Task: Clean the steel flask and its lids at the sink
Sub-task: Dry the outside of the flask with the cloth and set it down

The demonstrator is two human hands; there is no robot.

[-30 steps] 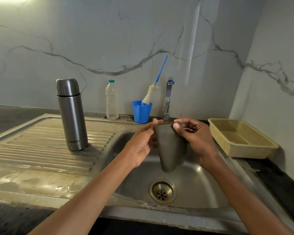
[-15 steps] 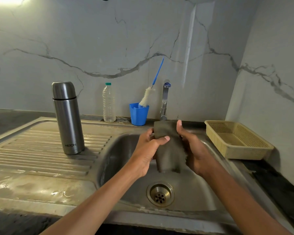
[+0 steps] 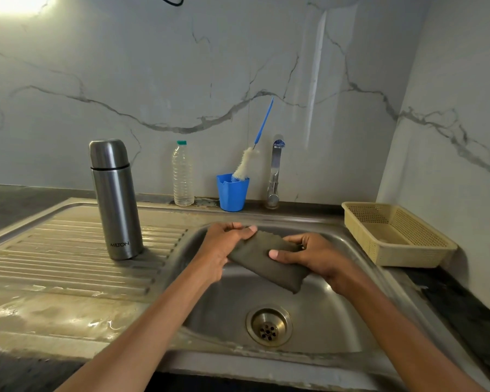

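Left hand (image 3: pixel 224 244) and right hand (image 3: pixel 314 257) each grip the folded cloth (image 3: pixel 266 263).

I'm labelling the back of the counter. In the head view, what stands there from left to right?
Steel flask → clear water bottle → blue cup holding a bottle brush → tap → beige basket.

Brushed steel flask (image 3: pixel 116 199); matt cloth (image 3: pixel 269 261); perforated plastic basket (image 3: pixel 393 236).

Flask (image 3: pixel 116 199) on drainboard (image 3: pixel 68 250) — left of sink (image 3: pixel 337 321).
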